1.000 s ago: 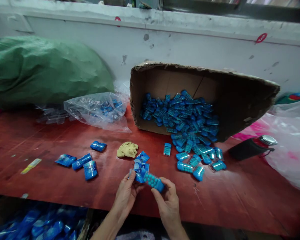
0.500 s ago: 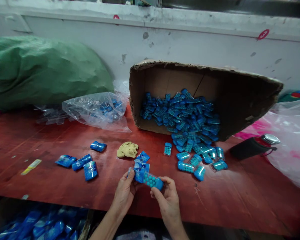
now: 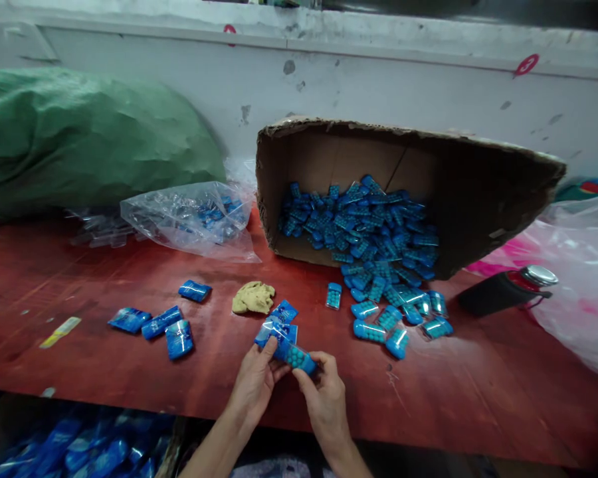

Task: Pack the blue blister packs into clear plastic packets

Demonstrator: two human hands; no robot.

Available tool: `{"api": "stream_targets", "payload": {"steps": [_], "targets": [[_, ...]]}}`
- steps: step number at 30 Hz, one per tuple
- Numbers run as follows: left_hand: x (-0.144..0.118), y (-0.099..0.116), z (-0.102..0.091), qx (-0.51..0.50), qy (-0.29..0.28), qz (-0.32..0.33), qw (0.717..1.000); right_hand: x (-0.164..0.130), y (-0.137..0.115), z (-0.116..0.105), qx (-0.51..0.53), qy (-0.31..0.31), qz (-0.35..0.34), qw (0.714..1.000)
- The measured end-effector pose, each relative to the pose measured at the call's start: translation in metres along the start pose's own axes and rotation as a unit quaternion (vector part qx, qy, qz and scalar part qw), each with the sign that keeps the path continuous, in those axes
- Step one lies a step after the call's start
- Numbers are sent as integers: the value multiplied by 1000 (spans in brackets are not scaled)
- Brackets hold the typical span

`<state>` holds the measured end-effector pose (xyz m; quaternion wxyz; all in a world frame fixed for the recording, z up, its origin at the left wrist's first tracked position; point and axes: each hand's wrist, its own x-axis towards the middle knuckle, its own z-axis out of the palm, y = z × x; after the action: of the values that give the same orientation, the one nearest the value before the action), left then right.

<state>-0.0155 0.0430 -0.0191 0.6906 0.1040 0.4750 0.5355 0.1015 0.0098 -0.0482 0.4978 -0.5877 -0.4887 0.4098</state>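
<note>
Between my hands is a small clear pack of turquoise balls (image 3: 297,359) with a blue end. My right hand (image 3: 325,392) pinches that blue end between thumb and fingers. The other end sits in a blue printed wrapper (image 3: 266,332), which my left hand (image 3: 255,377) grips with the thumb on top. Blue printed pieces (image 3: 285,311) lie on the table just beyond my fingers. A yellowish lump (image 3: 254,297) rests behind them. Off to the left are several blue wrapped packs (image 3: 179,338).
A cardboard box (image 3: 498,206) on its side spills many ball packs (image 3: 369,226) onto the red table (image 3: 453,398). A black bottle (image 3: 498,292) lies at right. Behind on the left are a clear bag (image 3: 164,216) and a green sack (image 3: 99,139). Blue packs (image 3: 80,445) fill a container below.
The pack has moved left and deeper into the blue wrapper, so fewer balls show. My right hand has come closer to my left hand.
</note>
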Motion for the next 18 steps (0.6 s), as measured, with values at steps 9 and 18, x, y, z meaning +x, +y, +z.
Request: {"api": "stream_targets", "payload": {"steps": [9, 18], "targets": [[0, 6, -5, -17, -6, -47, 999, -2, -13, -5, 153, -94, 100, 979], [4, 2, -7, -52, 46, -56, 996, 0, -11, -6, 196, -25, 105, 975]]}}
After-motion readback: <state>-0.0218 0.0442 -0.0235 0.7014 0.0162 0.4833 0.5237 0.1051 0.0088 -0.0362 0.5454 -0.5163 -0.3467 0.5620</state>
